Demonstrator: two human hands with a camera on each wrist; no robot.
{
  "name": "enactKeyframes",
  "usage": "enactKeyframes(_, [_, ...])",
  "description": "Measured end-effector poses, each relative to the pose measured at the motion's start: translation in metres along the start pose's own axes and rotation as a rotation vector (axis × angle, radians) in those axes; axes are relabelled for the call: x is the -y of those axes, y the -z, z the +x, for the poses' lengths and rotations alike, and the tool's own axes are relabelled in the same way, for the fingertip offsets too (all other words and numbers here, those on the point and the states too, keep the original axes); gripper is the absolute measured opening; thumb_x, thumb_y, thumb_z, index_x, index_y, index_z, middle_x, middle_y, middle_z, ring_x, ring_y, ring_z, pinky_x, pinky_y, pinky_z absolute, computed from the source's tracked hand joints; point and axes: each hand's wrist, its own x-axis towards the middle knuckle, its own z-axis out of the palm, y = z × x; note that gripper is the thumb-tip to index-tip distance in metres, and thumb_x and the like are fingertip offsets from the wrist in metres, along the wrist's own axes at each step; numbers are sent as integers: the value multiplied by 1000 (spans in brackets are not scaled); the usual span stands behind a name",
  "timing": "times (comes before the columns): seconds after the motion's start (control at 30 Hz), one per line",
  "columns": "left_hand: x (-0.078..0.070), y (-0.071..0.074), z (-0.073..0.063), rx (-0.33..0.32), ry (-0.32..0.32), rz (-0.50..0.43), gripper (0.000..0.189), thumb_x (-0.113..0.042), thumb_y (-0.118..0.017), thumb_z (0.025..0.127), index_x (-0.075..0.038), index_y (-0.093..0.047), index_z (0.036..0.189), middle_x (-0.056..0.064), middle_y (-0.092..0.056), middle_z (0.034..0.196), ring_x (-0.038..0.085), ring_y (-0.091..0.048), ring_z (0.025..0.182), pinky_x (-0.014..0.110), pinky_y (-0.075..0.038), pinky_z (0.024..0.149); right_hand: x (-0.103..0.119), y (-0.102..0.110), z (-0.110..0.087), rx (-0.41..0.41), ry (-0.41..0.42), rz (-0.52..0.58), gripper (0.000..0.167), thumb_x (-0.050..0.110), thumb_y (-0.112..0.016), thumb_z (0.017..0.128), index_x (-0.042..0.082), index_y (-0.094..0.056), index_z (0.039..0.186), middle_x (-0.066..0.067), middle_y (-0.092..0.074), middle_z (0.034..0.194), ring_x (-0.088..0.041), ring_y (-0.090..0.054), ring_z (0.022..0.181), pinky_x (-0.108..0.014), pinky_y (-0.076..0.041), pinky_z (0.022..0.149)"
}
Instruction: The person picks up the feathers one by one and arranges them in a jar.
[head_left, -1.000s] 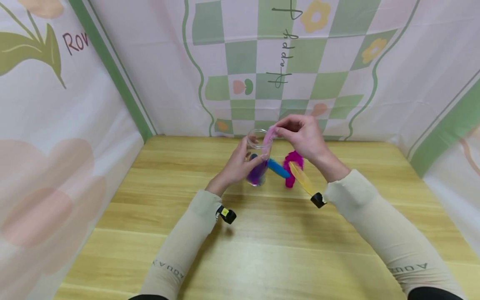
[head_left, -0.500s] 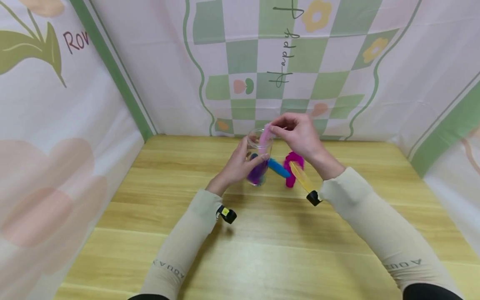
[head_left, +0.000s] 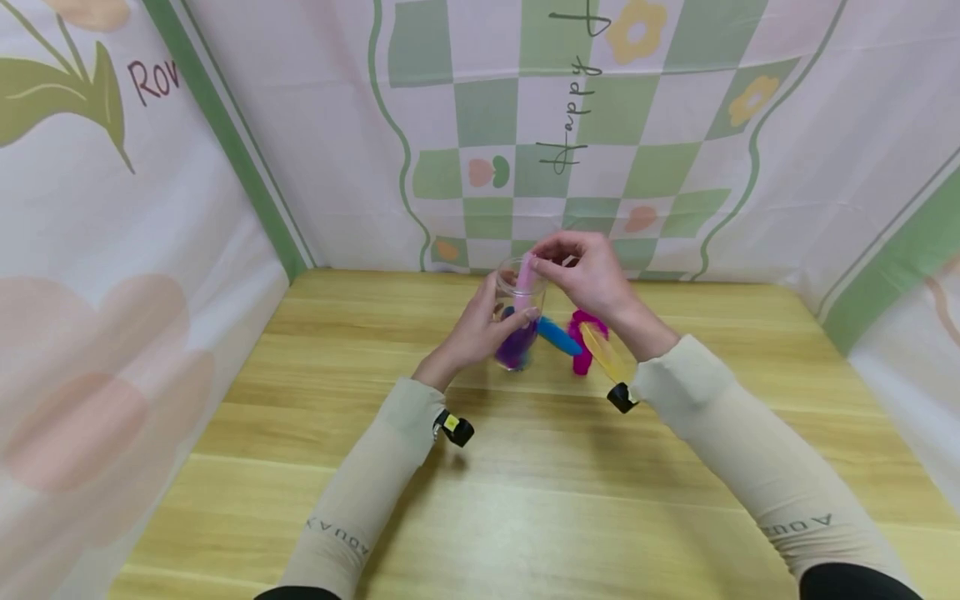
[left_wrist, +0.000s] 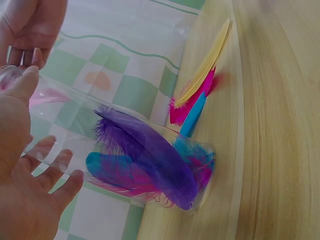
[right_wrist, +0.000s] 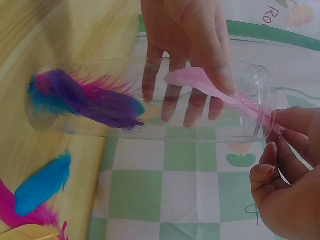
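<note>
My left hand (head_left: pixel 474 330) grips a clear jar (right_wrist: pixel 240 127) around its side, thumb at the front and fingers behind. The jar stands upright on the table with its mouth uncovered. Purple (left_wrist: pixel 150 152), blue and magenta feathers lie in its lower part. At the mouth, my right hand (head_left: pixel 588 271) pinches a pale pink feather (right_wrist: pixel 197 81) by its quill end between thumb and finger. Most of that feather hangs inside the jar, above the others, its tip pointing down. In the left wrist view it is partly hidden behind the left hand.
Beside the jar on the right, a blue feather (head_left: pixel 558 337), a magenta feather (head_left: pixel 581 363) and a yellow feather (head_left: pixel 606 353) lie on the wooden table (head_left: pixel 495 492). A patterned cloth (head_left: pixel 480 125) hangs behind the table's back edge.
My right hand has shifted left over the jar's mouth, and the pink feather has come more upright and lower inside. The left hand and the jar have stayed in place.
</note>
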Motion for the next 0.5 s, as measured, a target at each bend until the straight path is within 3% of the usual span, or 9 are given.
enactKeyframes(0.5, [1, 0, 1, 0, -20, -3, 60, -36, -68, 100, -16, -35, 146, 4, -47, 143, 19, -47, 136, 52, -39, 115, -3, -3, 1, 39, 11, -25, 18, 20, -70, 99, 6, -79, 107, -10, -74, 94, -23, -57, 72, -24, -47, 58])
